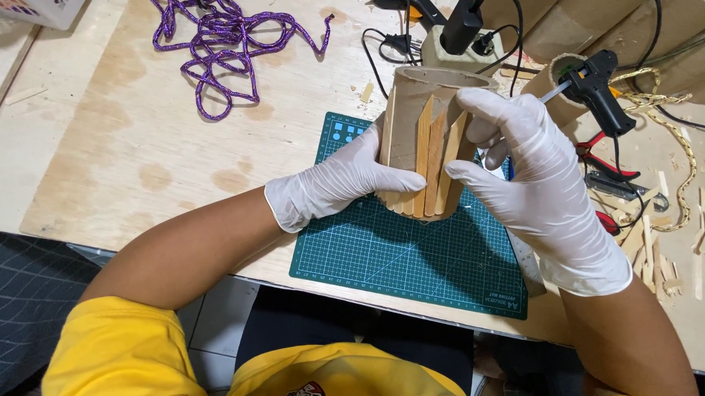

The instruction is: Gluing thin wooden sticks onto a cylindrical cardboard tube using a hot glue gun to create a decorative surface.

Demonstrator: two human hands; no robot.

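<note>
Looking down from the head camera, a short cardboard tube (412, 112) is seen held upright between two white-gloved hands above a green cutting mat (402, 251). The tube's left side is cupped by the left hand (332, 183), fingers wrapped against its wall. The right side is gripped by the right hand (526, 174), whose thumb is pressed onto one of the flat wooden sticks (434, 171) set side by side along the tube's front face. The sticks stand roughly upright, slightly slanted, touching one another.

Just right of the tube, a black glue gun (597, 92) is rested on the plywood table (112, 137), its nozzle pointed toward the left. Behind it, larger cardboard tubes (574, 6) are laid. A tangled purple rope (219, 37) is spread at the upper left, well apart from the hands. Loose stick offcuts (656, 248) are scattered to the right of the mat, near a red-handled tool (596, 160).
</note>
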